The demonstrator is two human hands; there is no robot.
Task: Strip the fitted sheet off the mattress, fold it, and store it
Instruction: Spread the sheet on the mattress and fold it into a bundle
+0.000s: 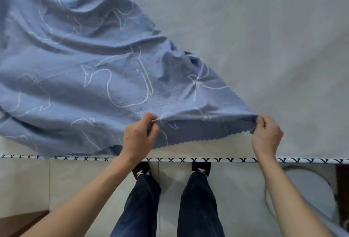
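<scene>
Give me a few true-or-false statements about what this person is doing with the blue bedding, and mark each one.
1. The left hand and right hand both pinch the sheet at its scalloped edge. True.
2. The sheet covers the whole mattress. False: the mattress lies bare on the right, and the sheet is pulled over to the left.
3. The sheet is plain blue. False: it carries white whale outlines.
4. The person stands at the side of the mattress trimmed with X-patterned piping. True.
5. The sheet is folded into a neat square. False: it lies loose and wrinkled.
</scene>
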